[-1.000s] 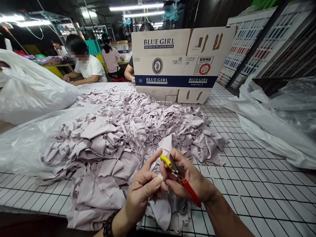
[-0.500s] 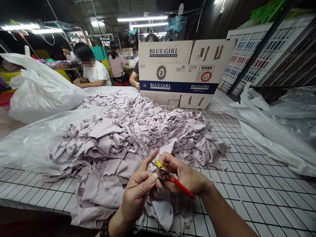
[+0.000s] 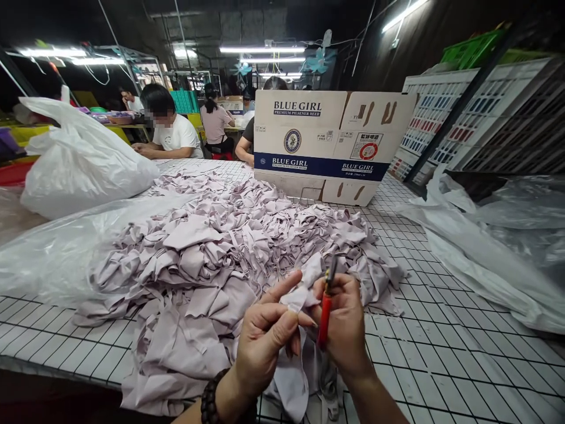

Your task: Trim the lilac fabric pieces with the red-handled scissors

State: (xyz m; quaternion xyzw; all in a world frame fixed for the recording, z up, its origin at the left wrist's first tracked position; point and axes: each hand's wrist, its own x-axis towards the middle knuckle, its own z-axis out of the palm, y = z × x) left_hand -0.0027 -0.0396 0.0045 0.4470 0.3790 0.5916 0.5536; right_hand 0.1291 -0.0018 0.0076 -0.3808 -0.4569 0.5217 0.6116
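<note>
My left hand (image 3: 265, 335) is closed, pinching a pale lilac fabric piece (image 3: 293, 377) that hangs down below both hands. My right hand (image 3: 342, 321) grips red-handled thread snips (image 3: 325, 309), held nearly upright with the dark blades pointing up, and also touches the same fabric. Both hands hover at the near edge of a large heap of lilac fabric pieces (image 3: 229, 247) spread over the white gridded table (image 3: 441, 353). A dark bead bracelet sits on my left wrist.
A Blue Girl cardboard box (image 3: 331, 144) stands behind the heap. A stuffed white plastic bag (image 3: 83, 162) sits at the left, and clear plastic sheets (image 3: 498, 235) lie at the right. Other people sit at the far side. White crates stack at the back right.
My right hand turned the snips from slanting across to nearly upright. Both hands rose slightly, and the fabric piece now sits between the fingers. The view tilted down.
</note>
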